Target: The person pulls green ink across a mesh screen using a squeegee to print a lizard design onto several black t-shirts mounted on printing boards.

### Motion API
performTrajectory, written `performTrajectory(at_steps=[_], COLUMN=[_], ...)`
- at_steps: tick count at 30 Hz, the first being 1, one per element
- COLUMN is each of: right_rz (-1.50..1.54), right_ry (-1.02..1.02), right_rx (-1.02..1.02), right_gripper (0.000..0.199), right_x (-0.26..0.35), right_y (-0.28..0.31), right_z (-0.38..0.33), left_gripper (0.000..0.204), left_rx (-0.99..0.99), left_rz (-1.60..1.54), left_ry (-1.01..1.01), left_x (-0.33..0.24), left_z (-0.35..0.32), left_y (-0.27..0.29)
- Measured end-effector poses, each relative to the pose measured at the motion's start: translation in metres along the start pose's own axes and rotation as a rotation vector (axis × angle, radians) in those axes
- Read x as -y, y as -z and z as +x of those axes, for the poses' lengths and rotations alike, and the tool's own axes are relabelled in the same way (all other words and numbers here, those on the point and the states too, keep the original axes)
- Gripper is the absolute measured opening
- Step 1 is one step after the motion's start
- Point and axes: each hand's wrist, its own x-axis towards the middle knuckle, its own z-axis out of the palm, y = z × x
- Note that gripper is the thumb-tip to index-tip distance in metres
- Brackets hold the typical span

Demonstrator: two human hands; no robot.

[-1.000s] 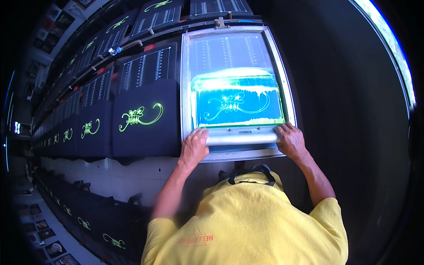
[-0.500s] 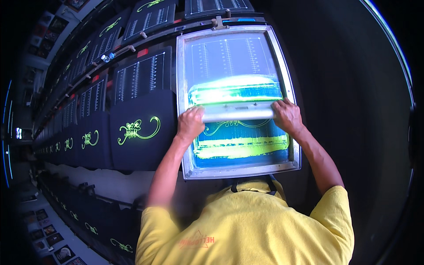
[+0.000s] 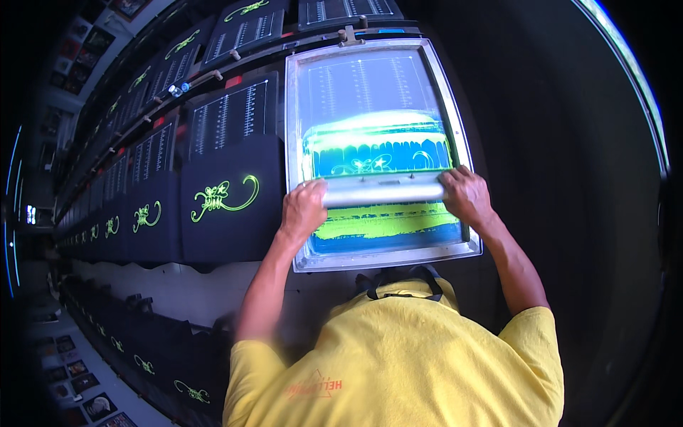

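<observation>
A metal-framed printing screen (image 3: 384,262) lies in front of me, its mesh blue in the lower half. Across it rests a wide squeegee with a pale metal handle (image 3: 380,191), which I hold by both ends. My left hand (image 3: 304,210) is closed round the left end. Round the right end my right hand (image 3: 467,196) is wrapped the same way. Bright yellow-green ink (image 3: 391,222) lies in a band on the near side of the squeegee. Beyond it, a curling flower outline (image 3: 370,165) shows in the mesh, below a glaring ink streak (image 3: 377,124). The squeegee's blade is hidden.
Dark cloth pieces with yellow-green printed scrolls (image 3: 226,198) lie in a row on boards to the left. Marked boards (image 3: 231,114) and a rail with knobs (image 3: 206,77) run beyond them. A hinge clamp (image 3: 350,35) sits at the screen's far edge.
Both hands have drawn the squeegee nearer to me across the screen. The flower outline, formerly on its near side, now shows beyond it. The view has shifted slightly.
</observation>
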Motion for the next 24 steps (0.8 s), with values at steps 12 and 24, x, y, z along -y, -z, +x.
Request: performTrajectory(at_steps=[12, 24], right_rz=[0.003, -0.055], right_ry=[-0.022, 0.002], right_rx=[0.054, 0.097], right_gripper=[0.023, 0.013], right_x=[0.042, -0.026], right_y=[0.0, -0.021], right_z=[-0.065, 0.069], left_gripper=[0.037, 0.03], left_rx=[-0.028, 0.004], left_rz=[0.047, 0.037], left_ry=[-0.014, -0.017], left_x=[-0.023, 0.052], left_z=[-0.08, 0.053], left_y=[-0.023, -0.034])
